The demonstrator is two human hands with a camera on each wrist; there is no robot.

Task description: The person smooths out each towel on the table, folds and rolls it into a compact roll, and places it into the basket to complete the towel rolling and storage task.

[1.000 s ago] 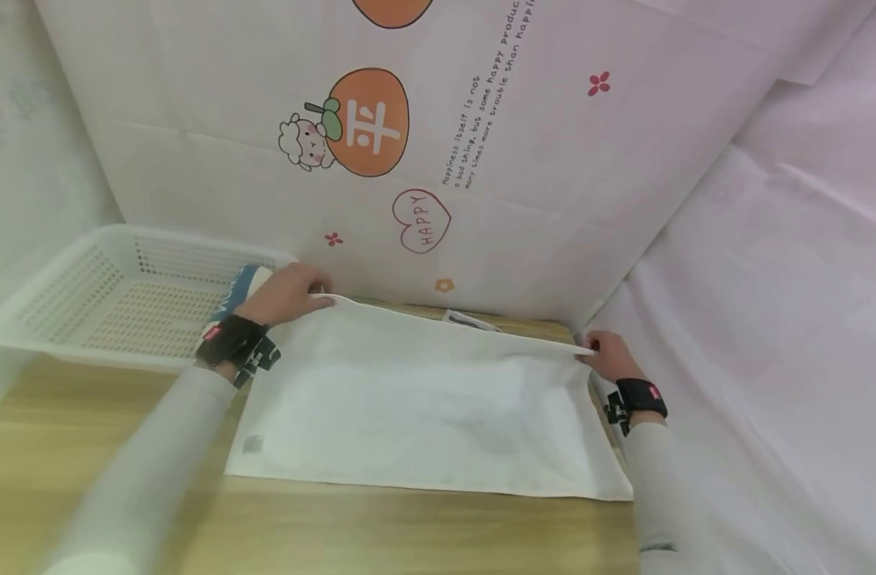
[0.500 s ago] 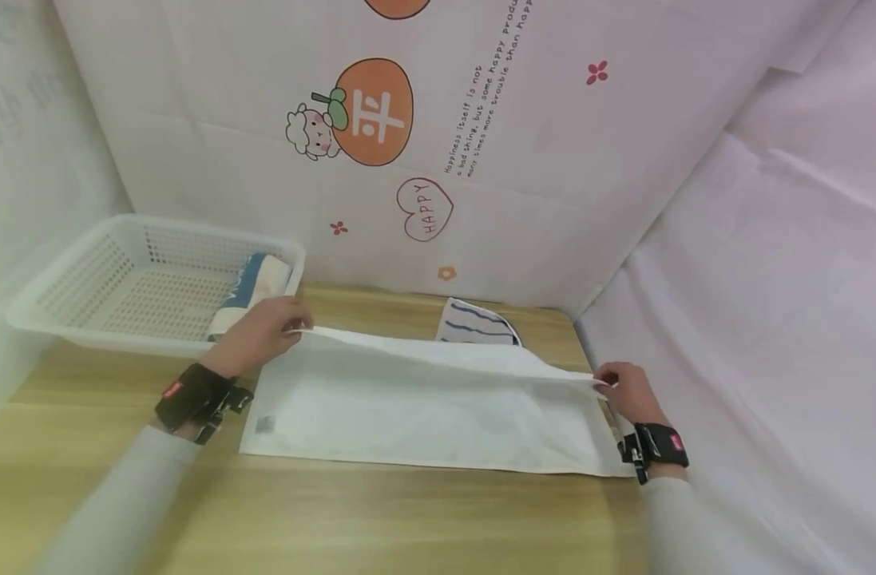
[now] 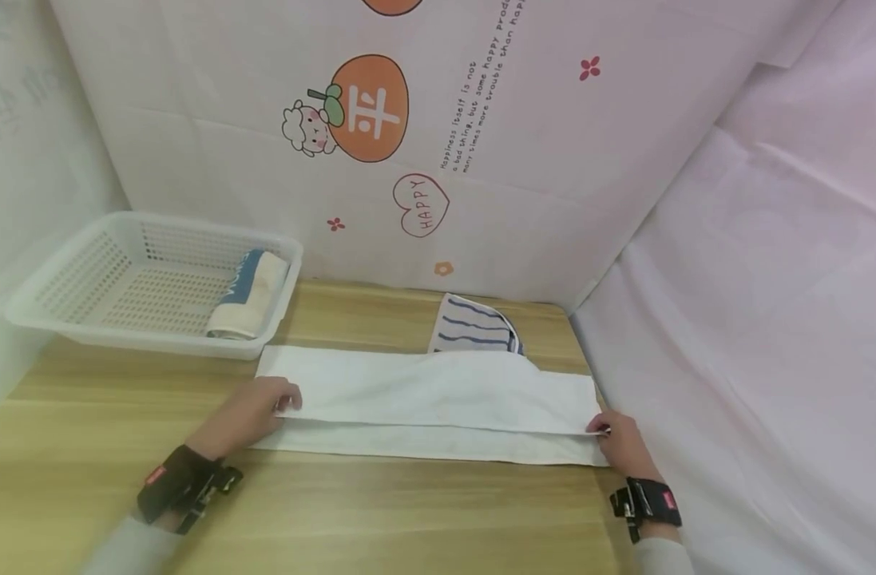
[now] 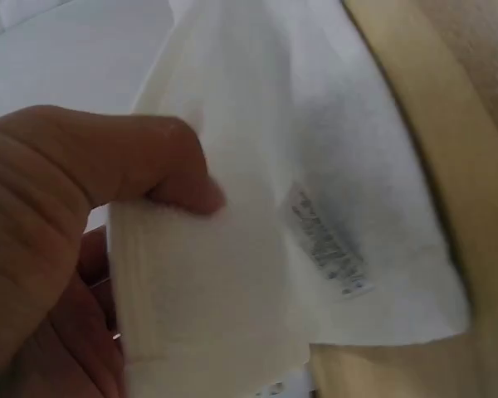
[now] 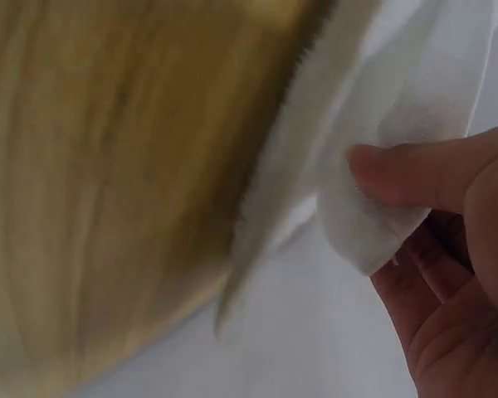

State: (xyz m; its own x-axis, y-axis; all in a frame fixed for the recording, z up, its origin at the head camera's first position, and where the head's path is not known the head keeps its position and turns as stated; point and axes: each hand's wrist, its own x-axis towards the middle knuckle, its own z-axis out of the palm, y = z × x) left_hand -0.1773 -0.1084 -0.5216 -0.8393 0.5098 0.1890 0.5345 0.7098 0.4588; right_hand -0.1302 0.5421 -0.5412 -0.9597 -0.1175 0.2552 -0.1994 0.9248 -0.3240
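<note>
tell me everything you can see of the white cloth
A plain white cloth, soft-looking, fuzzy along one edge, with a small printed label. It lies on the wood-grain table, folded into a long strip; the upper layer stops short of the lower one's near edge. The left hand pinches one end of that upper edge, the right hand the other.

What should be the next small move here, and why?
Probably lower the top layer of the white rectangular cloth toward its near edge: the left hand and right hand pinch that layer, and a strip of the bottom layer shows.
</note>
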